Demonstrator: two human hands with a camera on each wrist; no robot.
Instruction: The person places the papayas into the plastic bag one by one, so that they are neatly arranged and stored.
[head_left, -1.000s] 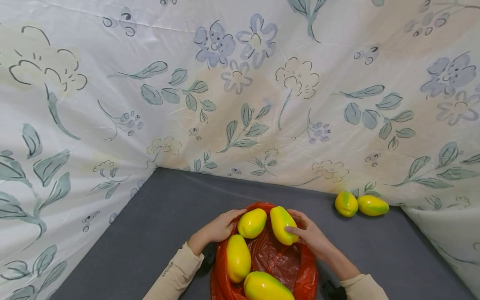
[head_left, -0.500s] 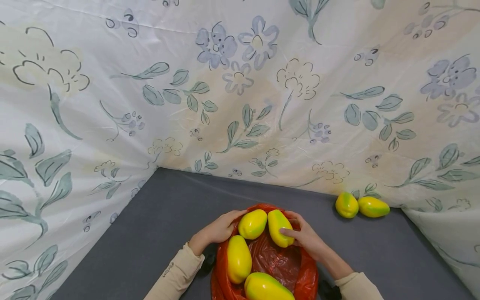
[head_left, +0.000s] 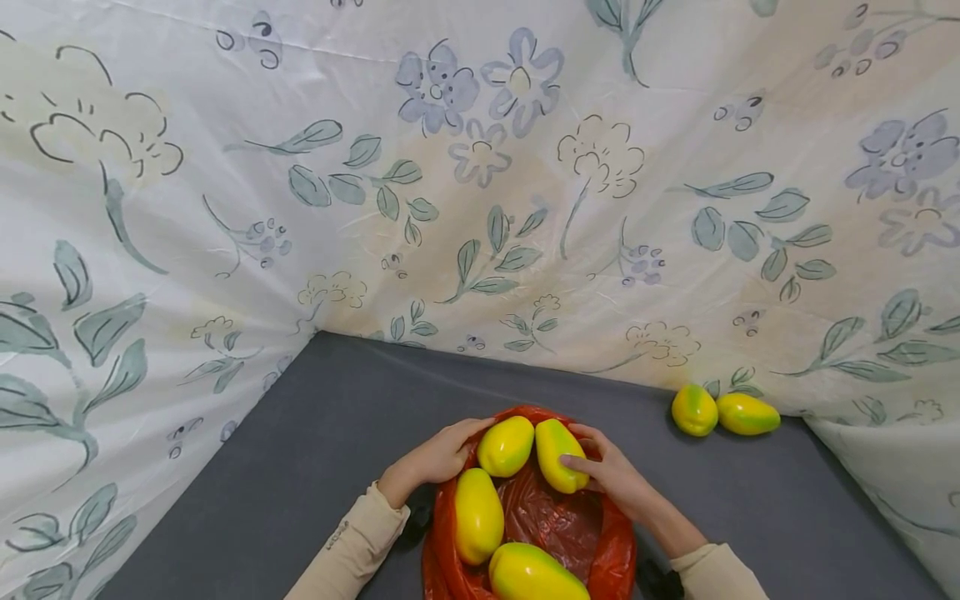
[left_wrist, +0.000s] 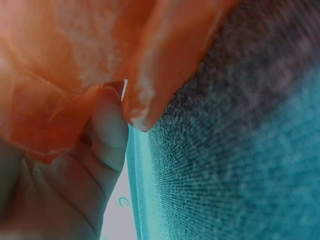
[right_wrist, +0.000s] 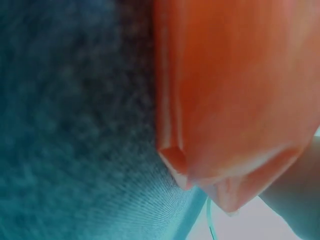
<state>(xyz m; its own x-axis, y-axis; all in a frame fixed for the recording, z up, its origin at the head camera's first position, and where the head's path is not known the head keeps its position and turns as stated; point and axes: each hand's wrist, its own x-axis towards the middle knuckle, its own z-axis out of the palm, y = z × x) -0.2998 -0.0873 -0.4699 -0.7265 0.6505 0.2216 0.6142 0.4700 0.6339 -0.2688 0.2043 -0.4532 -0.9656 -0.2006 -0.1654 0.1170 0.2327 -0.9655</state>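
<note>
A red plastic bag (head_left: 551,521) stands open-mouthed in front of me, its rim folded outward. My right hand (head_left: 611,475) grips a yellow-green papaya (head_left: 558,458) at the bag's far right, thumb across its near side. Inside the bag lie three more: one papaya (head_left: 506,447) at the far left, another papaya (head_left: 478,517) along the left wall and a papaya (head_left: 536,573) at the near side. My left hand (head_left: 442,454) holds the bag's far left rim; in the left wrist view its fingers (left_wrist: 111,125) are against the plastic. The right wrist view mostly shows the bag's outer side (right_wrist: 240,90).
Two more papayas, an upright-looking one (head_left: 694,410) and one on its side (head_left: 747,414), lie at the back right by the cloth. A dark grey table surface (head_left: 330,425) spreads around the bag. Floral cloth (head_left: 510,192) walls the back and sides.
My right hand has shifted the papaya slightly left and toward me, near the far left papaya, then kept it there. The left hand stays at the bag's rim.
</note>
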